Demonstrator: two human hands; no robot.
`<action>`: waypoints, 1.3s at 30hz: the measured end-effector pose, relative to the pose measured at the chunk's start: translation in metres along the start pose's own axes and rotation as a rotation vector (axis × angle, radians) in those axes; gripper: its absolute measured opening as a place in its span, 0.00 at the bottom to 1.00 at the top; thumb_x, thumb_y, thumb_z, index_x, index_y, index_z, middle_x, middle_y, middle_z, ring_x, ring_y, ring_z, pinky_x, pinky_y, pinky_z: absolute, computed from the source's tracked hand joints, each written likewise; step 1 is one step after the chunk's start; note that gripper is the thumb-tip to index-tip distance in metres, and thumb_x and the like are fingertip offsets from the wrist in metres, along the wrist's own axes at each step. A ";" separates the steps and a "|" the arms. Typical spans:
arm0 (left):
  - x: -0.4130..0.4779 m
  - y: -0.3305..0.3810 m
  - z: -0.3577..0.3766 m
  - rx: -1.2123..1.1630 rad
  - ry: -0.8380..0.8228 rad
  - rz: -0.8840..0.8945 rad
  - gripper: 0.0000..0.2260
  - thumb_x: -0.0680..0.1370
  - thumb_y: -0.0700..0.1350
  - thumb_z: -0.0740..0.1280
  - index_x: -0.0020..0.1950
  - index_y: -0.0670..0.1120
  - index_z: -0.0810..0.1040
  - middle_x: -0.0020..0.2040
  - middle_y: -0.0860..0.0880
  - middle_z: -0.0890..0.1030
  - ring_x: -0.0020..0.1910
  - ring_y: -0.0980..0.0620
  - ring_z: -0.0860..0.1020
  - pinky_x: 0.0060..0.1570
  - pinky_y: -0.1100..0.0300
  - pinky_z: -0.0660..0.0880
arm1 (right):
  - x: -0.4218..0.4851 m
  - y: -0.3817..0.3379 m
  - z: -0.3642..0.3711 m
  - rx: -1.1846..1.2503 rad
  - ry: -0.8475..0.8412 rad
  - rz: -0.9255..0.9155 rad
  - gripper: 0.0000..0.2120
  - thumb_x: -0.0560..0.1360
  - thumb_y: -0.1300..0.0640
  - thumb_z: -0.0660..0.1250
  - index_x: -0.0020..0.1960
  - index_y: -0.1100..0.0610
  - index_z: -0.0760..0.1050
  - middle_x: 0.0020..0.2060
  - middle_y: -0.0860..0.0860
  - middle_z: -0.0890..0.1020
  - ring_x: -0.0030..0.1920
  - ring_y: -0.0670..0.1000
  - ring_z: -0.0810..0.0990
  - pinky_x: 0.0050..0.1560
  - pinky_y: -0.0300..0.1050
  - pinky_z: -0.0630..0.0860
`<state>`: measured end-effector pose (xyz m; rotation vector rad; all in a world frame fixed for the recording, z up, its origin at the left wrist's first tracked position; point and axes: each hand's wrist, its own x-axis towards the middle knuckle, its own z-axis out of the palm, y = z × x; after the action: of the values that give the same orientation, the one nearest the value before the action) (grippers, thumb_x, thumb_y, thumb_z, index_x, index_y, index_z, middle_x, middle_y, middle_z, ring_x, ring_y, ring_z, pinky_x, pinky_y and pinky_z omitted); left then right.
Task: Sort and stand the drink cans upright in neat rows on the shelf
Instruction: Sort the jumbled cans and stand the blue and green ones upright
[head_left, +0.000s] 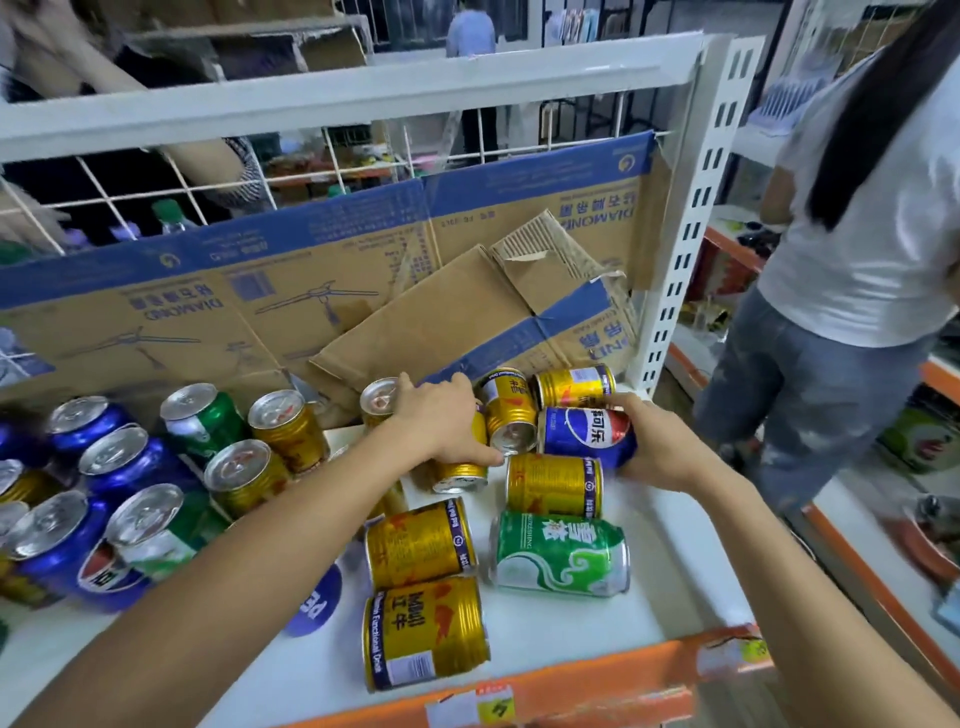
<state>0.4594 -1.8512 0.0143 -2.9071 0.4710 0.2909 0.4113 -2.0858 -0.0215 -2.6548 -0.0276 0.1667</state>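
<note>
Left grip (441, 428) clamped on a lying gold can (461, 474); right grip (662, 449) clamped on a lying blue can (584, 434). Both at shelf (670, 577) rear right. Slumped cardboard (447, 317) crowds them; upright cans (122, 462) stand left.

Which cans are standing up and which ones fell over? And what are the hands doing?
left hand, gripping a gold can
gold can, tipped over
right hand, holding the blue can
blue can, on its side
green can, on its side
front gold can, on its side
cans at the left, standing upright
cardboard flap, torn and leaning
</note>
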 end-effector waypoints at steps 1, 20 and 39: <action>-0.002 -0.001 0.001 -0.017 0.056 0.021 0.41 0.69 0.70 0.64 0.66 0.39 0.63 0.61 0.42 0.77 0.60 0.40 0.76 0.67 0.39 0.61 | -0.001 0.000 -0.005 0.021 -0.005 -0.008 0.36 0.65 0.60 0.76 0.69 0.57 0.64 0.61 0.55 0.75 0.58 0.54 0.75 0.56 0.41 0.70; 0.000 -0.021 0.007 0.074 0.224 0.100 0.28 0.70 0.59 0.71 0.64 0.44 0.70 0.63 0.47 0.69 0.61 0.46 0.69 0.60 0.54 0.67 | 0.020 -0.030 -0.008 0.150 0.164 -0.128 0.36 0.67 0.50 0.75 0.71 0.51 0.64 0.64 0.55 0.72 0.63 0.54 0.71 0.60 0.43 0.67; 0.034 0.028 -0.001 0.191 0.147 0.203 0.31 0.70 0.65 0.68 0.64 0.46 0.65 0.58 0.44 0.78 0.58 0.42 0.76 0.66 0.40 0.61 | 0.077 0.028 -0.003 -0.075 0.091 -0.228 0.37 0.66 0.54 0.76 0.71 0.52 0.66 0.62 0.58 0.70 0.64 0.58 0.69 0.64 0.50 0.69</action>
<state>0.4823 -1.8878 0.0032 -2.7085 0.7754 0.0554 0.4876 -2.1088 -0.0405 -2.7051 -0.3101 -0.0304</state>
